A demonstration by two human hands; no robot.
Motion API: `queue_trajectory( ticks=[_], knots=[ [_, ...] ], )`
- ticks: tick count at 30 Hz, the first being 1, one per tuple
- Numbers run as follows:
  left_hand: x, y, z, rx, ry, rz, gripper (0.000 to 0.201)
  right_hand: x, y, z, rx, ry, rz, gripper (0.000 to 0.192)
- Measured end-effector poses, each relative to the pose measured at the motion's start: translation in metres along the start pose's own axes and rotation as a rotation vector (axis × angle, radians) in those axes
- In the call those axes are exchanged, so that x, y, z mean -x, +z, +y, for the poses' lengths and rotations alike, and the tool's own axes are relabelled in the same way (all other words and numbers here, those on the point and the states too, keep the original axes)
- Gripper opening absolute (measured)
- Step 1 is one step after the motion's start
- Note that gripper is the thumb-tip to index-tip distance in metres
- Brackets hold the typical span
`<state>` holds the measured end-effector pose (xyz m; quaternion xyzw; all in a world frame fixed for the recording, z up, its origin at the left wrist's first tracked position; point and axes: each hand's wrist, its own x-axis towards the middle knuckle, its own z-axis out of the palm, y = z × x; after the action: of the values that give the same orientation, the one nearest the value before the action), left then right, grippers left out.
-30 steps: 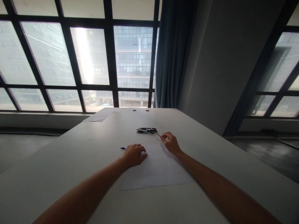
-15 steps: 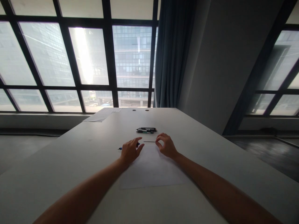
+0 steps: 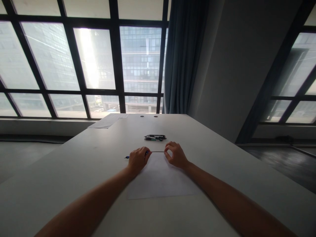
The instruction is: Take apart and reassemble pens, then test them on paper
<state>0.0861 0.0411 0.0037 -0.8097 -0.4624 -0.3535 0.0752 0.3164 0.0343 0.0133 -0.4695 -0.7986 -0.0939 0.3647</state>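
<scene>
A thin dark pen refill [image 3: 158,151] is stretched level between my two hands, just above the far edge of a white paper sheet [image 3: 160,184]. My left hand [image 3: 138,158] pinches its left end between thumb and forefinger. At its right end, my right hand [image 3: 175,154] holds it with thumb and fingertips. A blue pen part [image 3: 126,157] sticks out to the left from behind my left hand; the rest of it is mostly hidden by that hand, and I cannot tell whether the hand grips it.
Beyond my hands, several black pens [image 3: 155,137] lie in a small pile on the white table [image 3: 98,154]. More paper sheets [image 3: 106,121] rest at the table's far left edge. Two dark round inserts sit near its far end, in front of the windows and a blue curtain [image 3: 179,65].
My left thumb and fingers have closed on the refill's left end; before, they were apart and the end was free. The refill has dropped slightly. My right hand has kept its hold.
</scene>
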Motion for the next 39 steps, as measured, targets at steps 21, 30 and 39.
queue_trajectory(
  ticks=[21,30,39],
  knots=[
    [0.001,-0.008,0.008,0.013,0.092,-0.041,0.031,-0.029,0.018,0.018,0.346,0.276,-0.270,0.016],
    [0.000,-0.002,0.005,0.030,0.151,-0.059,0.050,-0.025,0.002,-0.004,0.179,0.238,-0.140,0.012],
    [0.001,0.011,-0.005,0.255,0.366,-0.049,0.072,0.004,0.010,-0.043,-0.199,0.079,-0.010,0.015]
  ],
)
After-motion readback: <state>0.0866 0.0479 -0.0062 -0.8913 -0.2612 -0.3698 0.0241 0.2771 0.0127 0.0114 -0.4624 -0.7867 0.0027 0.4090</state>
